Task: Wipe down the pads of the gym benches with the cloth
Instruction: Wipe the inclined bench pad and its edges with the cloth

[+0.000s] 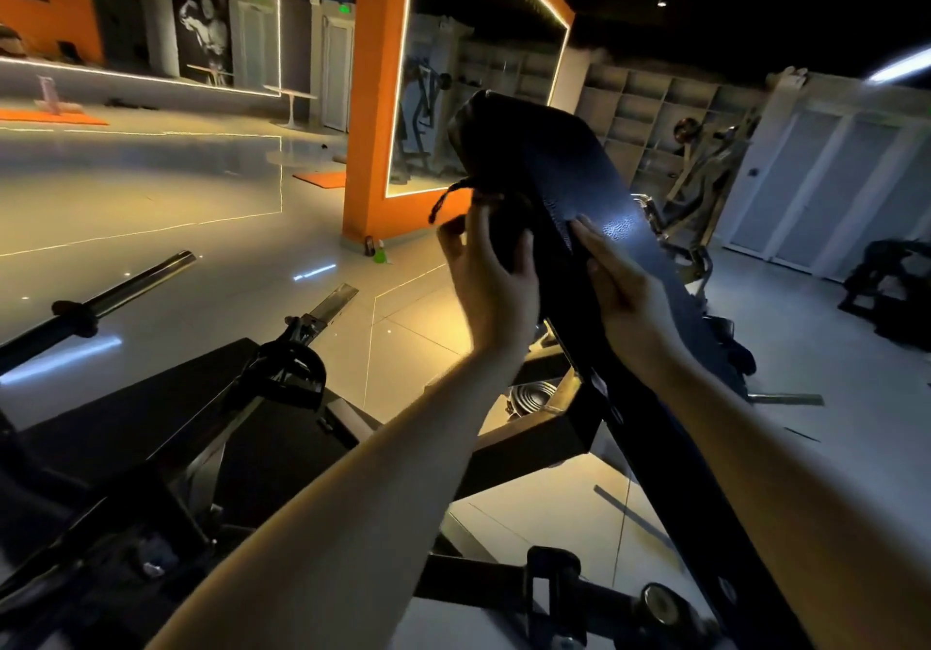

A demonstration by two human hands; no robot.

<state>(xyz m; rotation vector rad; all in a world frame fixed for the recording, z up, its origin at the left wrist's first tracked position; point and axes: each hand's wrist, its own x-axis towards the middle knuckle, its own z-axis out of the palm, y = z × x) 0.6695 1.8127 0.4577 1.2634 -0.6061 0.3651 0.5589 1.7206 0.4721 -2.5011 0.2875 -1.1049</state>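
Bench pad (pixel 569 180), black and textured, rises at a steep tilt in front of us, its rounded top end up near the orange pillar (pixel 375 95) and its lower end running down to the right on a black frame (pixel 534 440). Our left hand (pixel 491 276) is raised against the pad's left edge, fingers curled around a dark cloth (pixel 509 226); a twisted dark tail of that cloth hangs out to the left just above the thumb. How much of the cloth lies on the pad we cannot tell, since both are dark and blur together. Our right hand (pixel 622 286) lies flat on the pad's face, fingers straight and together, pointing up along the surface just beside the left hand. A barbell (pixel 95 304) crosses the lower left above the glossy tiled floor (pixel 201 206). A small green bottle (pixel 380 251) stands on the floor at the foot of the pillar. Behind the pad, a mirror edged with a light strip fills the pillar's side.
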